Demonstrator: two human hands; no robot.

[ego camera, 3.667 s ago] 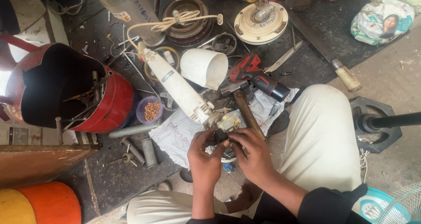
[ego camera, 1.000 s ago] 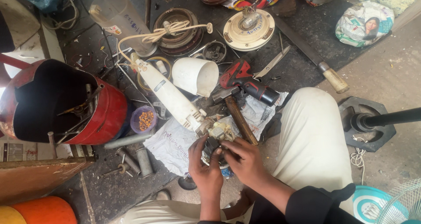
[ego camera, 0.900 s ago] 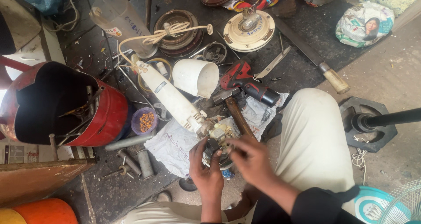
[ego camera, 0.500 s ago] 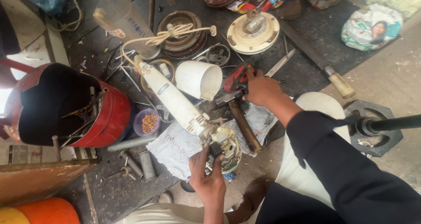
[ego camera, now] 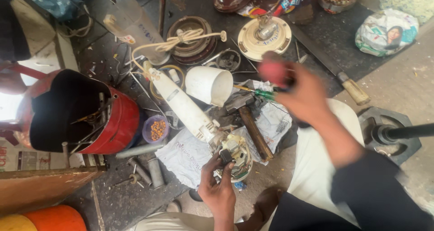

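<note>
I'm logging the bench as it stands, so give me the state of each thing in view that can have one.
Left hand: grip on the motor.
Right hand: raised, blurred, grip on a red-handled tool.
Red-handled tool: lifted off the floor.
Motor: uncovered, at the end of the white housing.
White housing: lying flat.
White cup: on its side.
Red drum: tipped, open.
Hammer: lying down.

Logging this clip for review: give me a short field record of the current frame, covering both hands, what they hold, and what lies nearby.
setting: cluttered workshop floor
left hand: grips the motor assembly at the end of the white housing
right hand: raised, blurred, holds a red-handled tool
near hands: hammer, green screwdriver, white cup
far left: red cylinder
</note>
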